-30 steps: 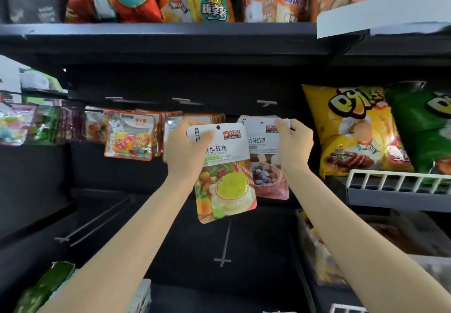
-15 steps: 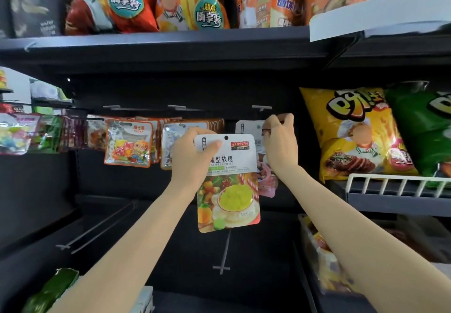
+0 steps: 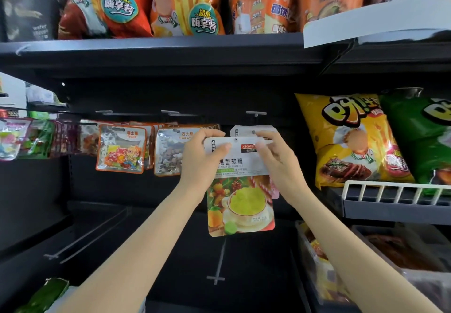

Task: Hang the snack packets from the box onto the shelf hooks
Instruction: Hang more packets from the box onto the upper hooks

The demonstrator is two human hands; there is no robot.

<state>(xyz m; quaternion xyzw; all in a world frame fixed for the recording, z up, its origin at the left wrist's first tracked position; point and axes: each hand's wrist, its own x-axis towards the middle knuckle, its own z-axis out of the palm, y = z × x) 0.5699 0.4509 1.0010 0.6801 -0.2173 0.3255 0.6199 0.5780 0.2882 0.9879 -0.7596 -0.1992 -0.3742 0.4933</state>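
both hands hold one candy packet (image 3: 240, 185) up in front of the dark shelf (image 3: 156, 51); the left hand (image 3: 203, 163) pinches its top left corner; the right hand (image 3: 278, 163) pinches its top right; a white packet (image 3: 244, 130) hangs just behind it at 12 o'clock; a yellow chip bag (image 3: 346, 141) sits at 3 o'clock

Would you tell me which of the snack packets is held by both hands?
The packet with the green drink cup: the left hand and right hand pinch its top corners. The other packets hang on hooks.
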